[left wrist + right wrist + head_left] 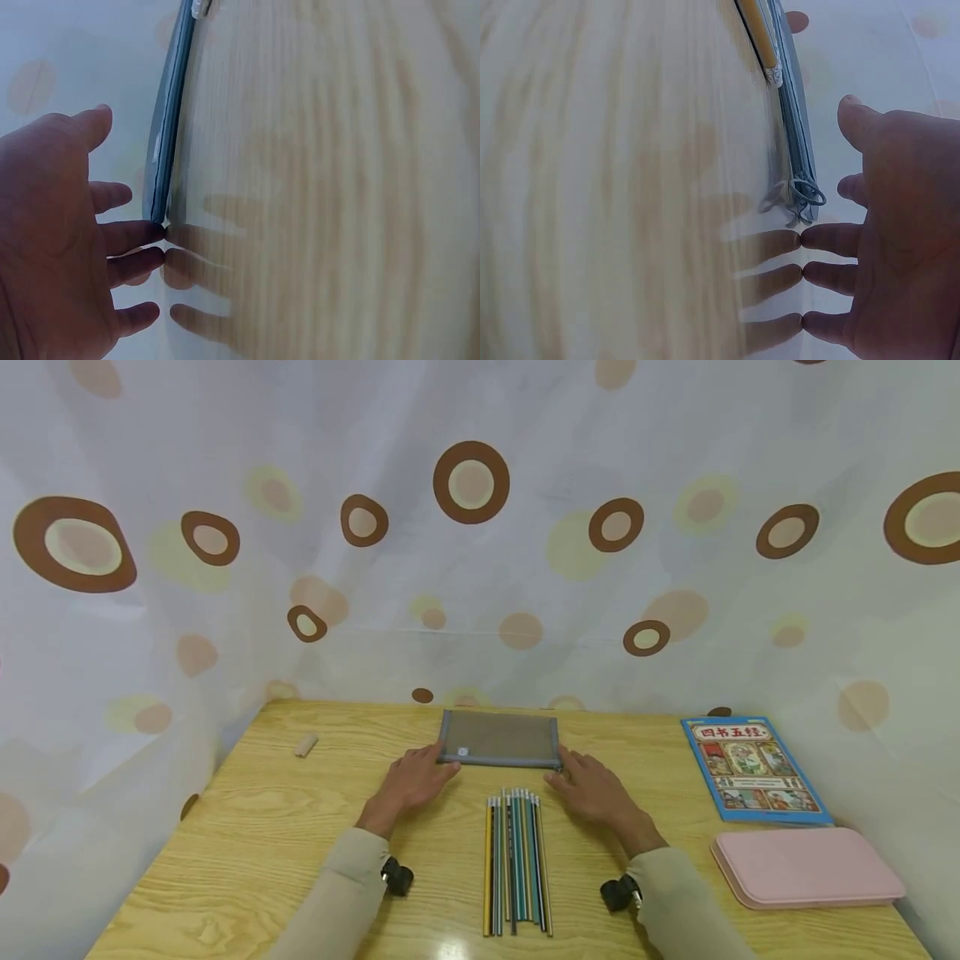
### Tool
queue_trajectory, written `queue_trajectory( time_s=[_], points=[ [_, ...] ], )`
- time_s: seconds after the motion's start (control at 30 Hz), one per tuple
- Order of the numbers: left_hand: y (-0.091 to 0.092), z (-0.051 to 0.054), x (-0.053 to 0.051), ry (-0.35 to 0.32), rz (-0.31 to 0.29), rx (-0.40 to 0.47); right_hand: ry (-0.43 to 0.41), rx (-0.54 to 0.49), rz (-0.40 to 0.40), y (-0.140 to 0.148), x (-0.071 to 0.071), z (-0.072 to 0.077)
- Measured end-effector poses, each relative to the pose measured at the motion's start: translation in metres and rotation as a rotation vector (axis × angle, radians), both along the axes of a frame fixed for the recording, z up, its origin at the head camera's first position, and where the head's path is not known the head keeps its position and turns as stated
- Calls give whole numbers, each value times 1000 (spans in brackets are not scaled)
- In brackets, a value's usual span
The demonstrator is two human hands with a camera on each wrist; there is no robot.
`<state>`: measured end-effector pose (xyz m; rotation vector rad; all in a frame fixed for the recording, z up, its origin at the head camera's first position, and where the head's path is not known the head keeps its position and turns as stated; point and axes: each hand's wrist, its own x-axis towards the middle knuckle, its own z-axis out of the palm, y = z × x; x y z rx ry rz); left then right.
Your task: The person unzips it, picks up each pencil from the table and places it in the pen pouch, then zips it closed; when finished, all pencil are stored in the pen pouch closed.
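At the centre of the head view, slightly below the middle, a flat rectangular pouch of grey-brown mesh with blue-grey edging (498,737) lies on a glossy, yellowish wood-grain table (225,860). A small whitish label (462,752) sits at its lower left corner, its mark too small to read. The person's left hand (415,779) is at the pouch's left end, fingers loosely extended and apart, gripping nothing; the person's right hand (596,787) lies likewise at the right end, beside a ring-shaped zip pull (808,191). In the right wrist view, its fingertips rest on the table.

Between the forearms, at the lower centre, a row of slim pencils in yellow, teal, gold and dark tones (517,864) lies lengthwise, eraser ends toward the pouch; any lettering on them is illegible.

At the right of the frame, a blue-bordered booklet with coloured picture panels (756,770) carries the red title "四书五经"; its smaller print is unreadable. Just below it, at the lower right, lies a pink rounded rectangular case (808,867). A small beige block (306,745) lies left of centre. A whitish curtain with brown rings and pale dots (525,585) hangs behind.
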<state>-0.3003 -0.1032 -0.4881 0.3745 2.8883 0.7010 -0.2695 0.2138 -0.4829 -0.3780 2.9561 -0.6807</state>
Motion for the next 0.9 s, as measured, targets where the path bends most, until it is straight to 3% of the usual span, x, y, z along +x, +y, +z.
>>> queue_trajectory(
  time_s=[0.47,0.63,0.9],
  points=[
    [4,-2,3,31,8,93,-26,-86,-22,-3,-2,-6],
    [4,0,3,85,27,102,-24,-119,-28,-4,1,-4],
    [2,4,9,191,70,152,54,-189,-62,-7,4,-1]
  ],
)
